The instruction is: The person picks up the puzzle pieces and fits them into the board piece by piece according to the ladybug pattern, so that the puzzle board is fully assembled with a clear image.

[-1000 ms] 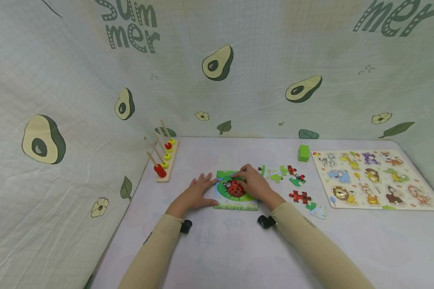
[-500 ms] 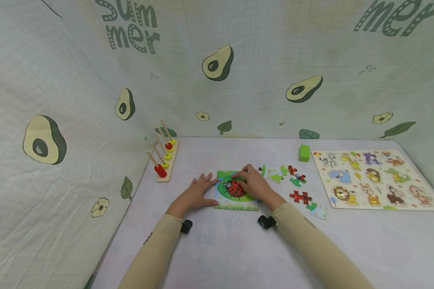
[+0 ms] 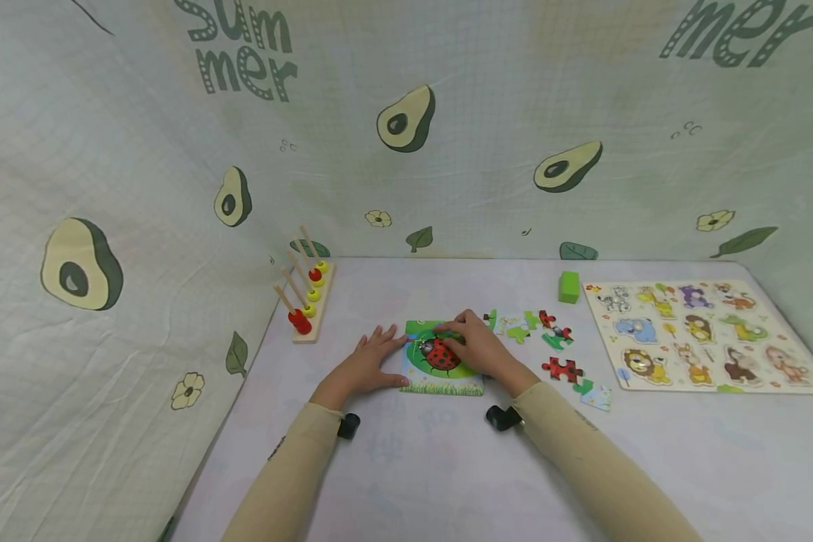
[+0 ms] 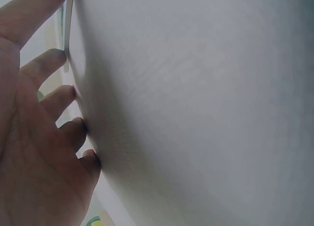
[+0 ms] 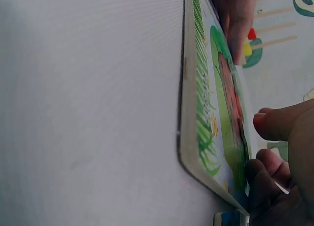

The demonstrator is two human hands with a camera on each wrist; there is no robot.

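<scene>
A ladybug puzzle board lies flat on the table, its red ladybug printed on a green leaf. My left hand is spread at its left side, with the forefinger and thumb at the edge. In the left wrist view several fingertips of that hand touch the tabletop. My right hand reaches over the board's upper right part, forefinger pointing left and thumb just below it. In the right wrist view, that thumb stands over the board with other fingers bent beneath; I cannot tell whether a piece is pinched there.
Loose jigsaw pieces lie right of the board, among them a red piece and a pale blue corner piece. Farther right is an animal peg puzzle, with a green block by its corner. A wooden bead stacker stands at the left.
The right wrist has shifted very slightly to the right and down, while its fingers stay over the same part of the board. My left hand and the loose pieces keep their places.
</scene>
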